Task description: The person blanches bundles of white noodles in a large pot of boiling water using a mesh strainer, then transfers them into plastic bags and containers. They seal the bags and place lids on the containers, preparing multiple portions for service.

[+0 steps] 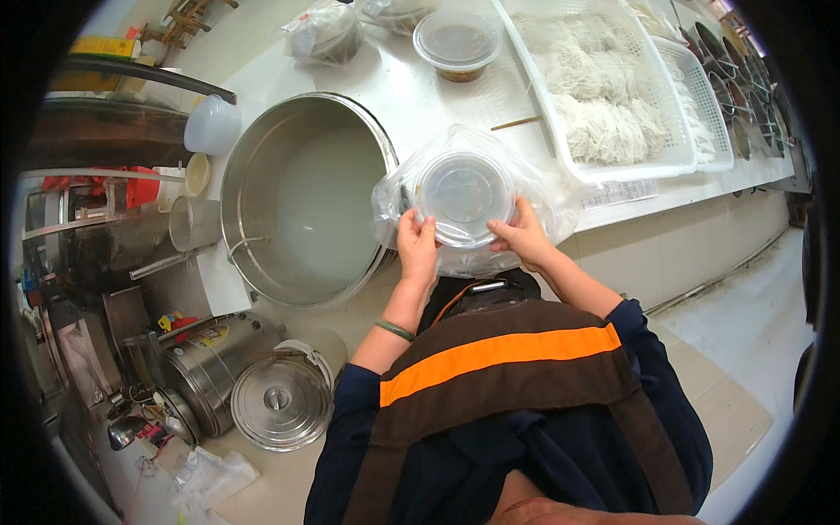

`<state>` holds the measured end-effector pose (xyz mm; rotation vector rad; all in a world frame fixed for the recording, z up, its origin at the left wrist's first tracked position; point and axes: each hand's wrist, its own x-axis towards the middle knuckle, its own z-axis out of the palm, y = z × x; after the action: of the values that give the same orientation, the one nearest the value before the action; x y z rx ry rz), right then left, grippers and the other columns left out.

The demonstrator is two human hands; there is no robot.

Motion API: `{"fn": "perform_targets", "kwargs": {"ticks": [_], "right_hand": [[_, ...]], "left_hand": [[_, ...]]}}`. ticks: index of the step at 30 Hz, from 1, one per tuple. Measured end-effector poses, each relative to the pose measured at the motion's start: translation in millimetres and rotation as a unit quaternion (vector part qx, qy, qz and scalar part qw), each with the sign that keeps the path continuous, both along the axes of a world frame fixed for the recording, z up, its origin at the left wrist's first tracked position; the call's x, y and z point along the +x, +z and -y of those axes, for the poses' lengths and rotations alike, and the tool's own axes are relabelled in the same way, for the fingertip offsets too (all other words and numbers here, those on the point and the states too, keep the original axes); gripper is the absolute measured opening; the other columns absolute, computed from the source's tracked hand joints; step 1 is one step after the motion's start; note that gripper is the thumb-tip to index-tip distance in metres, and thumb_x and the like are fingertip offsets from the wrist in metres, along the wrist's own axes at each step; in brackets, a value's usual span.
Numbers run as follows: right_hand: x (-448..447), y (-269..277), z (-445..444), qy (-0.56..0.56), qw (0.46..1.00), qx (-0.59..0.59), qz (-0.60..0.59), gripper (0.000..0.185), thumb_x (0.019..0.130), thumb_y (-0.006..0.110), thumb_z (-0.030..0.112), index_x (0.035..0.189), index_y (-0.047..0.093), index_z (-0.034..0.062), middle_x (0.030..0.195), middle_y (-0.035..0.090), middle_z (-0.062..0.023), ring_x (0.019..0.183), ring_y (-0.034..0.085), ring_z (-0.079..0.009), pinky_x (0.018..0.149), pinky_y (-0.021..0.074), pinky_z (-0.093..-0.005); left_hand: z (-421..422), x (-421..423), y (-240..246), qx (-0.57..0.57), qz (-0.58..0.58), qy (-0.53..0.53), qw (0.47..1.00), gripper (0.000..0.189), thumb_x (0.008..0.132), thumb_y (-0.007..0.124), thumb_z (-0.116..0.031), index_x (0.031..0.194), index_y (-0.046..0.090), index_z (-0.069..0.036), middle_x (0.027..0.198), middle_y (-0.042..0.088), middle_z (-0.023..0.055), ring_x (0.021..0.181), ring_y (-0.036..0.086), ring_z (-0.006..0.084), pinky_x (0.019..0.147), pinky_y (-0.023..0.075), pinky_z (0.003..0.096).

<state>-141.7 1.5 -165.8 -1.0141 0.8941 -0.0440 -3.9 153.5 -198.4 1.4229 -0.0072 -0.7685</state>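
Observation:
A round takeaway bowl with a clear plastic lid [464, 191] lies before me, in or on a spread clear plastic bag [548, 190]. My left hand [418, 246] grips its near left rim, thumb on top, with a green bangle on the wrist. At the near right rim, my right hand [523, 237] holds the bowl, thumb over the edge. Whether the bag's film lies between hands and bowl I cannot tell. A large steel pot [315, 197] with cloudy liquid stands just left of my left hand. Past the bag lies a thin wooden stick [516, 123].
Farther back are another lidded bowl [457, 42] and a bagged bowl [323, 33]. White perforated baskets of pale noodles [607, 98] fill the right side. Clear plastic tubs [213, 125] stand left of the pot. A steel lid [282, 403] and steel drum [216, 367] are lower left.

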Motion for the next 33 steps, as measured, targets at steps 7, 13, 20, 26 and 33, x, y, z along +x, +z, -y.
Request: {"fn": "perform_targets", "kwargs": {"ticks": [7,13,20,26,33], "right_hand": [[-2.2,10.9,18.3,0.081,0.974,-0.207,-0.038,0.068,0.09,0.064,0.018,0.143,0.026,-0.0002,0.122,0.056,-0.0258,0.106,0.061,-0.0293,0.078,0.0554,-0.0383],[41.4,9.0,48.0,0.046,0.884,-0.465,0.02,0.044,0.096,0.05,0.015,0.136,0.045,-0.0024,0.141,0.046,-0.0191,0.125,0.049,-0.03,0.107,0.0355,-0.0364],[54.2,-8.9,26.9,0.065,0.764,-0.64,0.05,0.041,0.09,0.058,0.012,0.126,0.051,-0.0042,0.133,0.05,-0.023,0.123,0.047,-0.0386,0.104,0.0378,-0.0429],[79.7,18.1,58.9,-0.007,0.79,-0.61,0.064,0.048,0.09,0.058,0.017,0.131,0.046,-0.0047,0.132,0.05,-0.0243,0.121,0.049,-0.038,0.103,0.0386,-0.043],[185.2,29.0,183.2,-0.238,0.965,-0.109,0.034,0.048,0.097,0.046,0.027,0.136,0.046,-0.0008,0.12,0.056,-0.0125,0.097,0.055,-0.021,0.087,0.046,-0.034]], "left_hand": [[-2.8,20.1,9.8,0.048,0.053,-0.055,0.996,0.047,0.094,0.056,-0.011,0.136,0.039,-0.001,0.114,0.055,0.0119,0.095,0.057,0.0153,0.079,0.0511,0.0319],[37.1,59.7,7.0,0.096,0.37,-0.132,0.915,0.041,0.095,0.048,-0.012,0.133,0.046,0.004,0.133,0.05,0.0212,0.123,0.049,0.0342,0.103,0.0394,0.0397],[55.3,57.6,15.4,0.188,0.544,-0.207,0.791,0.048,0.093,0.051,-0.024,0.132,0.047,0.003,0.137,0.047,0.022,0.126,0.044,0.0413,0.105,0.0357,0.0447],[66.6,78.1,35.2,0.197,0.593,-0.186,0.758,0.052,0.091,0.055,-0.025,0.133,0.044,0.005,0.132,0.048,0.0254,0.12,0.047,0.0405,0.101,0.0374,0.0446],[178.4,185.0,45.8,0.077,0.216,-0.139,0.963,0.047,0.096,0.051,-0.022,0.134,0.044,0.005,0.126,0.056,0.0198,0.112,0.056,0.0274,0.09,0.0468,0.0361]]}}
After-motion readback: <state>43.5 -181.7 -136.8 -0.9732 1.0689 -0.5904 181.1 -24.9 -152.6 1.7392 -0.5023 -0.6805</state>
